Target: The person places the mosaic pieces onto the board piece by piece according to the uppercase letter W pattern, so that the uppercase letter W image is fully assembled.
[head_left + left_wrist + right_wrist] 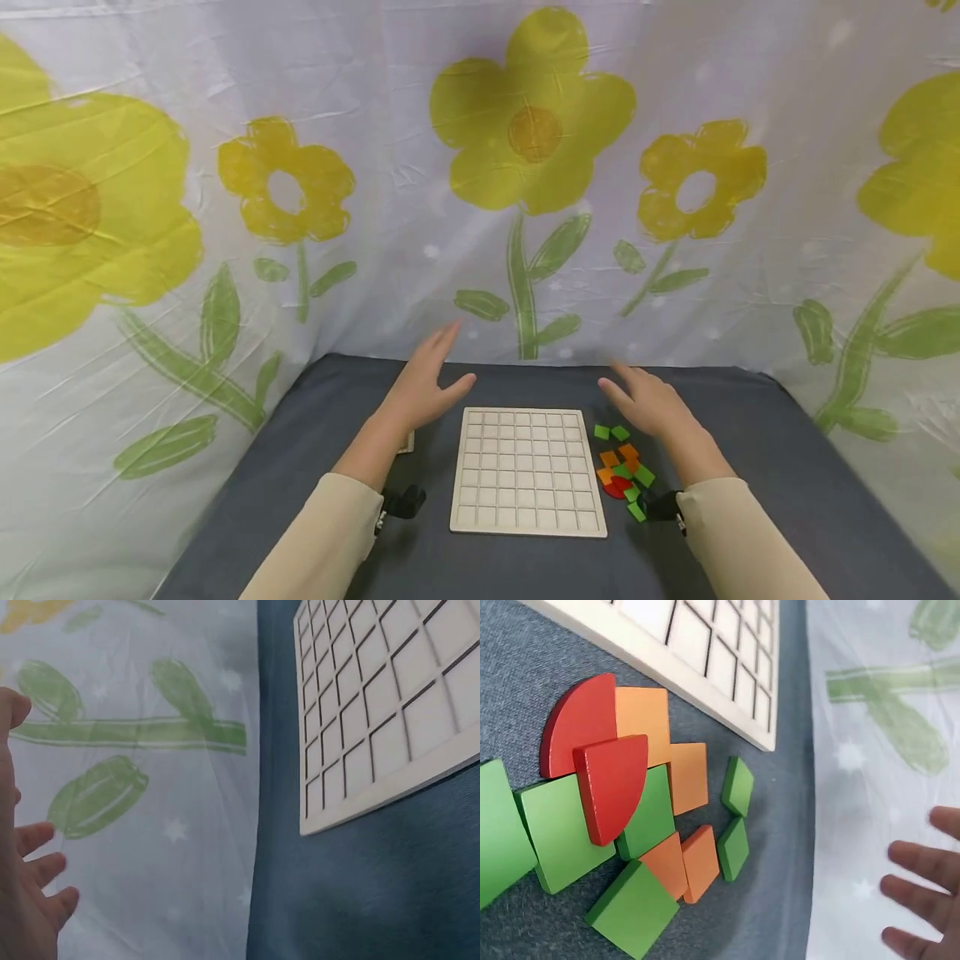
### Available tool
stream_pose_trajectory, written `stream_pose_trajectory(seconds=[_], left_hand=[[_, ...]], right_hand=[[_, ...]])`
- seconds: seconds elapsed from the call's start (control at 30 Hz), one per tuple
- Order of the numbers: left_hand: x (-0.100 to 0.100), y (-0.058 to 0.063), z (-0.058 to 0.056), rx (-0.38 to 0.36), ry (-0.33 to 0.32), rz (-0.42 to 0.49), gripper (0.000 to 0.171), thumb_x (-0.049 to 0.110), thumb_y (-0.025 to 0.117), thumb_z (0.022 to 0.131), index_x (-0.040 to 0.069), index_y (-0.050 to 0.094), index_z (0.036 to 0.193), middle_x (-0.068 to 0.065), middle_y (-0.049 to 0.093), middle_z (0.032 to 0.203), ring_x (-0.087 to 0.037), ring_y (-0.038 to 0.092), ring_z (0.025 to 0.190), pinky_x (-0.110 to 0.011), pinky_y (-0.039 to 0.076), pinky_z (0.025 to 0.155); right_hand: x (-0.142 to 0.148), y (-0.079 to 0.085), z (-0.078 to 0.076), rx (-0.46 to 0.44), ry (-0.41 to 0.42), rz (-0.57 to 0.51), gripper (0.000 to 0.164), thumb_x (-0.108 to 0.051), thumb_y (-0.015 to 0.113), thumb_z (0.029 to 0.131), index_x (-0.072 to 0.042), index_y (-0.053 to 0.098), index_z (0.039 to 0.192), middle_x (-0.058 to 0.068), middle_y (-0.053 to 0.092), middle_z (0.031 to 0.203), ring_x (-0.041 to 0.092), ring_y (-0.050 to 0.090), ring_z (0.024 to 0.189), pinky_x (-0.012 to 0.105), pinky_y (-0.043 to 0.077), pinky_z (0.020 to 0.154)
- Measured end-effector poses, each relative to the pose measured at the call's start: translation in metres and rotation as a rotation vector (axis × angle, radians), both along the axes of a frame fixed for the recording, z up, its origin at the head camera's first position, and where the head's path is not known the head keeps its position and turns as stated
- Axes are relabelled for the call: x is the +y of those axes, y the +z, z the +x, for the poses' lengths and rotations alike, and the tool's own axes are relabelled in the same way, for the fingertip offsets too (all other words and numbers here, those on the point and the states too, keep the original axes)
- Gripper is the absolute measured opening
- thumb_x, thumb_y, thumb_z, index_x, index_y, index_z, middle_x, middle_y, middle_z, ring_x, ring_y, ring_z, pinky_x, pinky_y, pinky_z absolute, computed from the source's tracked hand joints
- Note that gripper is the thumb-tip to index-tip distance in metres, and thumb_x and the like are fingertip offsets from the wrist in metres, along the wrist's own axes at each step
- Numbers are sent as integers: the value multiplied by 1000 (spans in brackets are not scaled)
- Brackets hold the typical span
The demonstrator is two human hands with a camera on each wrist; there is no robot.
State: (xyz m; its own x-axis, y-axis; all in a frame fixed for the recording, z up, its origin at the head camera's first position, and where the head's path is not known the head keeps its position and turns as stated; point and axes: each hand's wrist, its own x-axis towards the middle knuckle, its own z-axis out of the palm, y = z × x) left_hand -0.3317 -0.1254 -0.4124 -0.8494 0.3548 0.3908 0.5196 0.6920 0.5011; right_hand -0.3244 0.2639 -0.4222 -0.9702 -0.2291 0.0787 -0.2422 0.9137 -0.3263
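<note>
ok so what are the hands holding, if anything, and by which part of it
Nothing is held: the left hand and right hand are both empty above the table.

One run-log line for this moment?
left hand: open, empty | right hand: open, empty | board: no pieces on it | pieces: red, orange, green, loose right of board

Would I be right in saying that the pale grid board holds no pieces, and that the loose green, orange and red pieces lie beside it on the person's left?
Not quite: the loose pieces lie beside the pale grid board on the person's right, not left, as the head view shows. The rest of your statement stands.
</note>
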Motion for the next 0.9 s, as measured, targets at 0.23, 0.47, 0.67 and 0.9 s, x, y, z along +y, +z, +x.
stream_pose_trajectory(seconds=[0.23,0.47,0.67,0.9], left_hand=[[-2,-18,26,-90,-55,204,77,46,62,102,30,21,165,-3,32,164,-29,29,150,-63,31,112],[0,-32,36,-109,-91,261,72,37,63,104,25,26,164,-5,43,157,-26,40,144,-53,37,111],[-2,-56,47,-175,-85,301,67,31,63,103,20,33,162,-9,46,154,-27,42,141,-54,39,109],[-2,-85,46,-237,-61,318,55,19,64,103,14,47,154,-10,53,146,-27,55,125,-49,48,96]], right_hand=[[11,-9,10,-108,-14,-98,85,-65,36,104,5,46,151,29,47,149,51,43,136,66,32,108],[19,-20,13,-188,-11,-140,68,-52,50,106,4,55,143,27,59,136,47,56,122,62,45,98],[23,-37,13,-190,-81,-105,47,-24,68,99,8,62,132,25,66,119,40,65,103,56,53,88],[23,-53,11,-207,-208,-167,43,-22,71,96,10,66,124,28,66,118,40,65,100,56,53,88]])
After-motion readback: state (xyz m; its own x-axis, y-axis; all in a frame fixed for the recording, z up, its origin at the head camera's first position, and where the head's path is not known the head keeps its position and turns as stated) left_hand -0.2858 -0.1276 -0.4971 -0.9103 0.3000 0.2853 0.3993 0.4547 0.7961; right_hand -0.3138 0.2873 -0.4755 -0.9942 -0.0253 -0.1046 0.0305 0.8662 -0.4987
